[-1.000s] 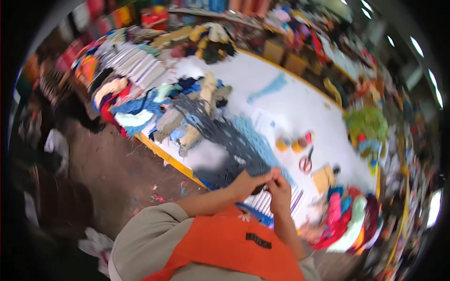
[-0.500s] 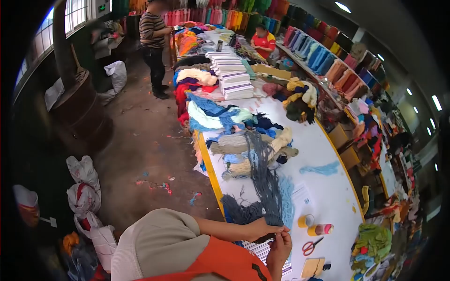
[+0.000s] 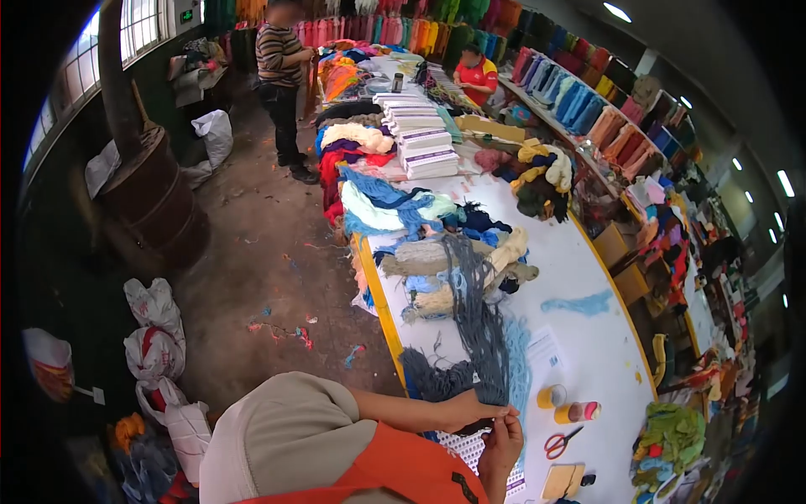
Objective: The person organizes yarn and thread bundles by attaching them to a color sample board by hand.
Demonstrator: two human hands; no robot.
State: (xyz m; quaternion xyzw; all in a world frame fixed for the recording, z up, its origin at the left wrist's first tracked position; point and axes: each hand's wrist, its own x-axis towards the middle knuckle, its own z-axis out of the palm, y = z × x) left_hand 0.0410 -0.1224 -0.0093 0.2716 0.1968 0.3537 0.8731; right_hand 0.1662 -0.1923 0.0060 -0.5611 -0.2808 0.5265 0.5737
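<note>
Left hand (image 3: 475, 412): closed on near end of dark grey yarn (image 3: 482, 336), which runs from you toward 12 o'clock over the counter (image 3: 592, 344). Right hand (image 3: 502, 447): narrow, fingertips pinched against your left's; can't tell what's between them. Light blue yarn (image 3: 518, 357) just beside the grey, at 1 o'clock. Red-handled scissors (image 3: 556, 445) near, between 3 and 4 o'clock.

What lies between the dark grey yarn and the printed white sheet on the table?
A strip of light blue yarn lies there, beside the dark grey yarn and near the printed white sheet, in the head view.
</note>
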